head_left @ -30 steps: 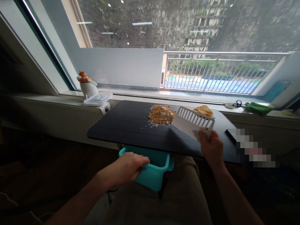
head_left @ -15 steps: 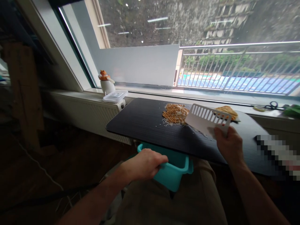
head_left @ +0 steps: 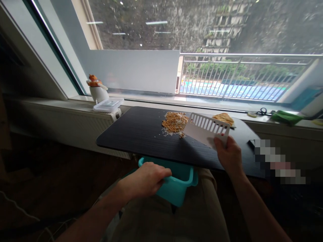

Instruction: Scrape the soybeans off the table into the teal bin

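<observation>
My right hand [head_left: 229, 155] is closed on a white slotted scraper [head_left: 205, 129], its lower edge resting on the black tabletop [head_left: 141, 134] just right of a pile of yellow beans and white grains [head_left: 174, 122]. Below the table's front edge sits a teal plastic bin [head_left: 179, 181] on my lap, and my left hand [head_left: 146, 178] grips its near left rim. A few loose grains lie scattered in front of the pile.
A plate with yellow food [head_left: 224, 118] stands behind the scraper. On the sill at the left are a white and orange figure [head_left: 96, 89] and a clear lidded box [head_left: 108, 105]. Scissors [head_left: 259, 111] and a green cloth [head_left: 284, 117] lie on the right sill.
The scraper has stayed beside the pile, its edge now touching the pile's right side. My left hand keeps its grip on the bin. The view swung left, then back.
</observation>
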{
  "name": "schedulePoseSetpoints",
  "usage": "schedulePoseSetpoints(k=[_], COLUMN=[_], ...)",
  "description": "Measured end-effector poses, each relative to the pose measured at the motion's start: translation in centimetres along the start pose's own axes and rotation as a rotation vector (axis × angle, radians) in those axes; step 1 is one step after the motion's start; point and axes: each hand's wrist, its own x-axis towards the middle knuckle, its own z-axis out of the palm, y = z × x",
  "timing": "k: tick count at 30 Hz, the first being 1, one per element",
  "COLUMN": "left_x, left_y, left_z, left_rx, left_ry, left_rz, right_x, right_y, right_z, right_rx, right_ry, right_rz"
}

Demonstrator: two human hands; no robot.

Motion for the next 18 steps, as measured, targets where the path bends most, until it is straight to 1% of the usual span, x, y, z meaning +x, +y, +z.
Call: schedulePoseSetpoints(k=[3,9,16,18], left_x=[0.2,0.3,-0.3,-0.5], left_y=[0.2,0.1,-0.7,-0.8], left_z=[0.0,0.0,-0.1,-0.2], left_rx=[-0.006,-0.012,-0.027,-0.033], left_ry=[-0.006,-0.007,-0.007,-0.010], left_rz=[0.004,-0.001,-0.005,-0.010], right_x=[-0.1,-1.2,-3.1,-3.4], right_y=[0.3,-0.2,-1.2,-1.1], right_z=[-0.4,-0.8,0.1,0.1], right_rx=[0.019,0.123,0.209,0.252], right_ry=[-0.002,-0.084,-0.195,-0.256], right_rz=[0.010,0.035,0.039,0.045])
